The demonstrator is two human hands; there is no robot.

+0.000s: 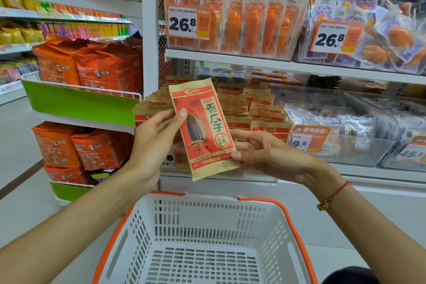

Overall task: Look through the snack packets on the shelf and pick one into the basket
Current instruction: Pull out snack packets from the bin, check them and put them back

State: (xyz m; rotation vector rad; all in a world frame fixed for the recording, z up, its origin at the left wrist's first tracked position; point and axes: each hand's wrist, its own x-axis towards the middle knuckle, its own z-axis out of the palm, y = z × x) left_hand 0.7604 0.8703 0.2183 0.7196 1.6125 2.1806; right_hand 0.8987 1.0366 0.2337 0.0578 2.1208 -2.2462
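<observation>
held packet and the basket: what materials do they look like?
Held packet: looks like kraft-style paper, matte tan with red print; flat, crimped ends. An inner lining cannot be told. Left hand and right hand both pinch it by its edges.
Basket: moulded plastic by the look, white, slightly glossy, slotted walls and floor, with an orange rim and handles, probably plastic too.

basket (202, 233) open-topped, shelf (288, 65) overhanging packets (253, 108)
</observation>
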